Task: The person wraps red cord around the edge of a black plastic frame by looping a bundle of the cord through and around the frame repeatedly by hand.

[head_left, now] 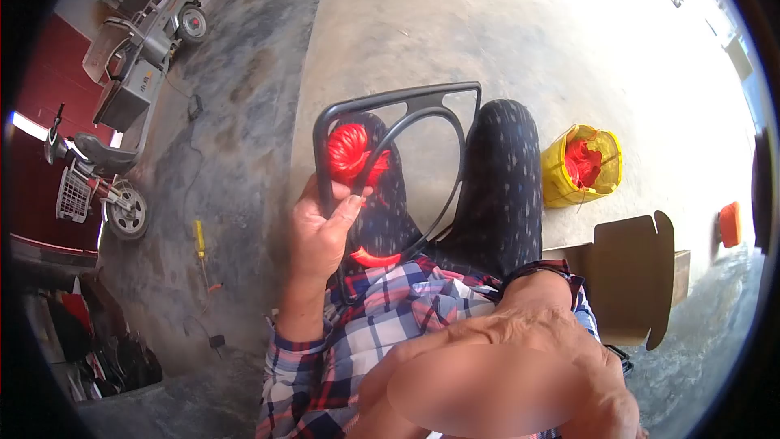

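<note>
My left hand (325, 228) is closed on the side of a black frame (374, 99) with a curved inner hoop, held over my lap. Shiny red strip material (348, 149) lies bunched behind the frame, over the thigh on the left and close to my fingertips. A short red band (375, 258) shows at the hoop's lower part. My right hand (528, 329) is very near the camera at the bottom; blur hides its fingers and anything in them.
At right are a yellow container (561, 183) with red material inside, an open cardboard box (630, 280) and an orange block (730, 224). A yellow-handled screwdriver (200, 240) lies on the left floor, near a scooter (101, 183) and a grey vehicle (146, 61).
</note>
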`<state>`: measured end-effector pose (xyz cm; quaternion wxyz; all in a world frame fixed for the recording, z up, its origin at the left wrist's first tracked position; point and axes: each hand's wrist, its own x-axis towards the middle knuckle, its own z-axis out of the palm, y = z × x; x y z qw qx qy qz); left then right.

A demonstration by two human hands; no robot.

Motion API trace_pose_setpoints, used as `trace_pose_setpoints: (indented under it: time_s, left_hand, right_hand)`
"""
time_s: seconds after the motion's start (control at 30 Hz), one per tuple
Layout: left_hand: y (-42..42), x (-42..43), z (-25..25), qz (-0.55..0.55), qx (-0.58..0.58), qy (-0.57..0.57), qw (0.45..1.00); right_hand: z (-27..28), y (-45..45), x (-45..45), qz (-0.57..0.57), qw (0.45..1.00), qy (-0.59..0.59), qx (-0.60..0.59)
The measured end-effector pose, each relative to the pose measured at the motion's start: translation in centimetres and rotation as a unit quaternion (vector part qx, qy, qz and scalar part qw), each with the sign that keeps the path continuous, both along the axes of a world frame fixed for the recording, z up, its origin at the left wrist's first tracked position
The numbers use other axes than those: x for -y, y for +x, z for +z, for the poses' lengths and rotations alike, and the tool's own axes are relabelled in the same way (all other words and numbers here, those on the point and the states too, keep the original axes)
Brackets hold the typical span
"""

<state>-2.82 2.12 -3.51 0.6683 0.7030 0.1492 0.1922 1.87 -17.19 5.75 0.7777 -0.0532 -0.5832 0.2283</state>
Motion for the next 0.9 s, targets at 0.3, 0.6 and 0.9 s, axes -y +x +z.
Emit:
trace_pose_setpoints:
  time_s: [0.3, 0.6, 0.9]
  left_hand:
    - [0.0, 0.0, -0.2, 0.004, 0.004, 0.017, 1.0]
    - [-0.1, -0.1, -0.2, 0.007, -0.001, 0.016, 1.0]
    - [-0.2, -0.4, -1.2, 0.032, 0.008, 0.026, 0.999]
  right_hand:
    - [0.1, -0.2, 0.0, 0.001, 1.0, 0.004, -0.003]
    - [0.2, 0.1, -0.4, -0.008, 1.0, -0.003, -0.009]
    - [-1.0, 3.6, -0.6, -0.099, 0.992, -0.054, -0.052]
